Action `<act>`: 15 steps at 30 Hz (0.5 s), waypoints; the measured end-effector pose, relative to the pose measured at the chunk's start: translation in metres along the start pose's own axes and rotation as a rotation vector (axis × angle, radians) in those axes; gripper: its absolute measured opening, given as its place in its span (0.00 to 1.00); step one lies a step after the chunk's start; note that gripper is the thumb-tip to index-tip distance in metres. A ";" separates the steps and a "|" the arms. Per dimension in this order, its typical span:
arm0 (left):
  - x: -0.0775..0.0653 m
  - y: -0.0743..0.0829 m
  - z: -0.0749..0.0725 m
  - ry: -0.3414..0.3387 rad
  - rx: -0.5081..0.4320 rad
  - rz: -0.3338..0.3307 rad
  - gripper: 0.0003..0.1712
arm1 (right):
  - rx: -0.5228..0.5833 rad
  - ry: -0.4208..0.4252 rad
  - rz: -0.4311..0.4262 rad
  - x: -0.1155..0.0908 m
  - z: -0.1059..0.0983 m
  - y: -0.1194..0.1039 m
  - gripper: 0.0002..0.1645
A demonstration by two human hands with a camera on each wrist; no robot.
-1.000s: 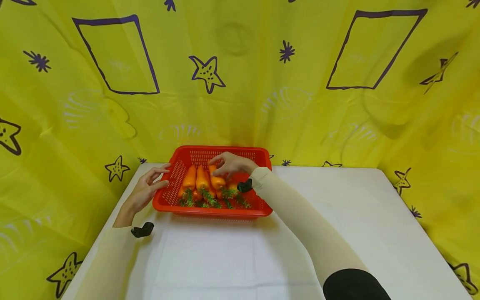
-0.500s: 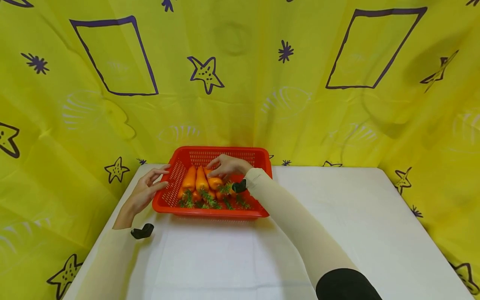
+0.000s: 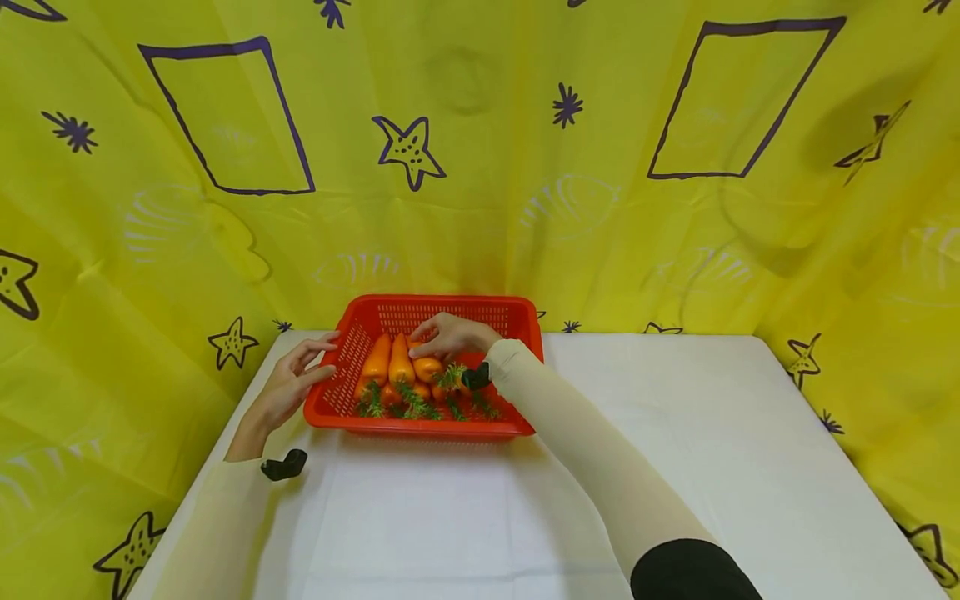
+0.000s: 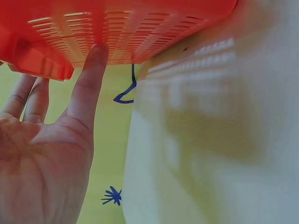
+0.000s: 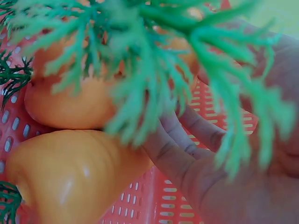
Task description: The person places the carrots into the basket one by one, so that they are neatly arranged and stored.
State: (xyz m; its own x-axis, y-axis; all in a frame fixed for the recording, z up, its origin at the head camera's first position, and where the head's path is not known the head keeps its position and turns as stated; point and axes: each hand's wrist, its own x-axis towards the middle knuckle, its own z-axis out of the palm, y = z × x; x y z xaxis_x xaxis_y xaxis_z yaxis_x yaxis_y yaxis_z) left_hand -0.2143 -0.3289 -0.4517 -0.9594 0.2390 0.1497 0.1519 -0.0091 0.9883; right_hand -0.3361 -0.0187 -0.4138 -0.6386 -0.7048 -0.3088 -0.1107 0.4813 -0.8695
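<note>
A red plastic basket (image 3: 420, 427) holds several orange toy carrots (image 3: 377, 358) with green leafy tops (image 3: 420, 404). My left hand (image 3: 288, 383) is at the basket's left side. In the left wrist view its straight finger (image 4: 88, 84) touches the slotted outer wall (image 4: 126, 39), and other fingertips reach up behind the rim. Inside the basket, my right hand (image 3: 453, 335) holds a carrot (image 3: 427, 369) by its narrow part, beside two carrots lying side by side. Leaves (image 5: 154, 60) cover part of the fingers in the right wrist view, where another carrot (image 5: 74, 172) lies close below.
The basket stands on a white-covered table (image 3: 420, 517), near its far edge. A yellow curtain (image 3: 480, 208) with dark drawn shapes hangs behind the table and along both sides. Shadows of the slotted basket fall on the white cloth (image 4: 210, 130).
My right hand has moved slightly left and down, and the carrot under it has gone from leaning up to lying lower beside the others. The left hand stays at the basket's side.
</note>
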 end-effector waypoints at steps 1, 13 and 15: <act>0.000 0.000 0.000 0.001 0.004 0.000 0.21 | -0.007 -0.001 -0.005 0.000 0.000 0.000 0.32; -0.002 0.027 -0.006 0.024 0.383 0.007 0.31 | -0.253 0.010 -0.124 -0.017 -0.009 -0.016 0.44; -0.001 0.037 -0.006 0.029 0.452 -0.003 0.36 | -0.328 0.025 -0.152 -0.025 -0.012 -0.022 0.46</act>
